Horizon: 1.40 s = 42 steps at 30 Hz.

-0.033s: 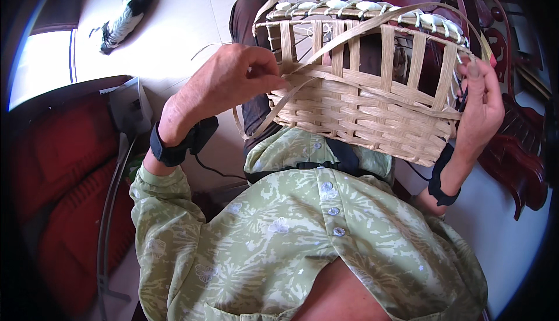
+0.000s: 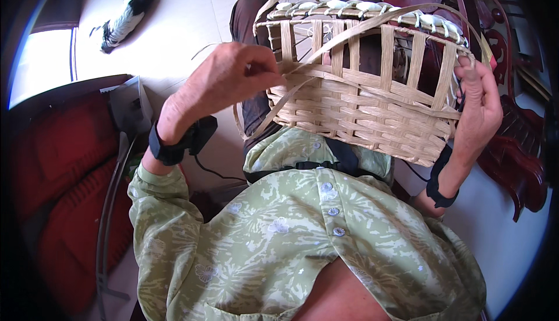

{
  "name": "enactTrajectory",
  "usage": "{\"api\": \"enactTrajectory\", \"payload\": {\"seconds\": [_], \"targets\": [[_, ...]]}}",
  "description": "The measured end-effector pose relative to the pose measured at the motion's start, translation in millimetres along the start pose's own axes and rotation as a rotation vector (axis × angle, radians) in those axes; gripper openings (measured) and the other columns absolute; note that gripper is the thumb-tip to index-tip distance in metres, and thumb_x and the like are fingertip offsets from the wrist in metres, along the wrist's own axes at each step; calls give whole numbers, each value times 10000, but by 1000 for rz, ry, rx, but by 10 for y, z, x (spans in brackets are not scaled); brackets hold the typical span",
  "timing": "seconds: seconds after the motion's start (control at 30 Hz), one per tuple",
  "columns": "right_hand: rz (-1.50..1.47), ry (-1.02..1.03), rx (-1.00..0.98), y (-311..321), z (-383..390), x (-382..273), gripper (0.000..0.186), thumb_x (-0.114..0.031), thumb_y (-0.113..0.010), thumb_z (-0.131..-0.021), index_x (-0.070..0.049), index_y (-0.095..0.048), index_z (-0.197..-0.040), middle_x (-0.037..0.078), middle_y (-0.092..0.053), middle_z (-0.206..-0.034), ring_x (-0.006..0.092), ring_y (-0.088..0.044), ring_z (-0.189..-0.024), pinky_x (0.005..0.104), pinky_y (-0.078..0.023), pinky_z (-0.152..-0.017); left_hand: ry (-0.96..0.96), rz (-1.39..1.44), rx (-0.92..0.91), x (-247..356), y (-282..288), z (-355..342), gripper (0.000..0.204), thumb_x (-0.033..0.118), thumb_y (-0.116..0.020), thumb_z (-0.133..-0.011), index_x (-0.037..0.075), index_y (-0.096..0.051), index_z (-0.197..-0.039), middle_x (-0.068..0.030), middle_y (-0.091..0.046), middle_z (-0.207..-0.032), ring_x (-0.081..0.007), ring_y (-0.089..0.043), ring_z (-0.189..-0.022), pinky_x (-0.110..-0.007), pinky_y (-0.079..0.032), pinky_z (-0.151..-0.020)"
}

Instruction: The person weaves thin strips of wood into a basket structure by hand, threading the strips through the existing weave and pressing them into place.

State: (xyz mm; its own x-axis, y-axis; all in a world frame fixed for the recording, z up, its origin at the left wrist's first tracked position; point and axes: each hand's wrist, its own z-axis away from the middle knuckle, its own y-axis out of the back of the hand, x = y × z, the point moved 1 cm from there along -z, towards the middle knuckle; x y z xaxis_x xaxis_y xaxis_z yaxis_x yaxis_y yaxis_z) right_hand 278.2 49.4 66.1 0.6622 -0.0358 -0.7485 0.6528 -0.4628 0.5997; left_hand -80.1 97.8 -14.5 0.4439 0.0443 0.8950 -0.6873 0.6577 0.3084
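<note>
At the far left, a black and white hand broom lies on the pale floor, above a red cushioned seat. The left hand pinches a thin bamboo strip between thumb and fingers, at the left side of the woven bamboo basket. The basket rests tilted on the lap, above the green patterned shirt. The right hand grips the basket's right edge, fingers closed around it. Dark red carved wooden furniture stands at the right.
</note>
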Motion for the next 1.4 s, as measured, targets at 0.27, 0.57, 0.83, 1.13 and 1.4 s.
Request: {"api": "enactTrajectory", "payload": {"seconds": [0.27, 0.57, 0.83, 1.13, 1.4], "targets": [[20, -29, -226, 37, -113, 21, 161, -142, -675, -971, 18, -656, -982, -22, -635, -763, 23, -550, -728, 168, -421, -653, 133, 44, -68, -17, 91, 231, 272, 266, -715, -929, -2, -713, -975, -23, -675, -785, -92, -604, -649, -241, -459, -598], [212, 82, -167, 40, -142, -10, 188, -179, -689, -958, -39, -697, -1083, -8, -648, -785, 40, -560, -714, 208, -469, -648, 173, 178, 117, 39, 232, 574, 110, 71, -642, -943, 29, -736, -982, -84, -729, -877, -77, -638, -843, -240, -482, -707], [75, 332, 100, 18, -65, -266, 224, -19, -623, -966, 53, -654, -1175, 119, -714, -969, 115, -652, -801, 255, -548, -782, 101, -57, 160, -41, -5, 528, 149, 131, -662, -915, 0, -727, -946, -18, -634, -684, -67, -587, -635, -246, -427, -569], [166, -16, -34, 142, 57, 152, 296, -255, -592, -1017, 6, -654, -1142, 77, -680, -1022, 159, -635, -883, 280, -494, -796, 178, 482, 165, -188, 194, 998, 323, 284, -726, -907, -30, -715, -982, -52, -665, -817, -98, -606, -727, -215, -466, -655], [296, 266, -197, 71, 67, 87, 334, -195, -789, -834, -20, -668, -1091, 43, -643, -1023, 171, -589, -898, 291, -461, -793, 10, 324, 325, -352, 399, 1345, 29, -1, -689, -814, -15, -675, -836, -73, -621, -852, -149, -571, -772, -293, -447, -715]]}}
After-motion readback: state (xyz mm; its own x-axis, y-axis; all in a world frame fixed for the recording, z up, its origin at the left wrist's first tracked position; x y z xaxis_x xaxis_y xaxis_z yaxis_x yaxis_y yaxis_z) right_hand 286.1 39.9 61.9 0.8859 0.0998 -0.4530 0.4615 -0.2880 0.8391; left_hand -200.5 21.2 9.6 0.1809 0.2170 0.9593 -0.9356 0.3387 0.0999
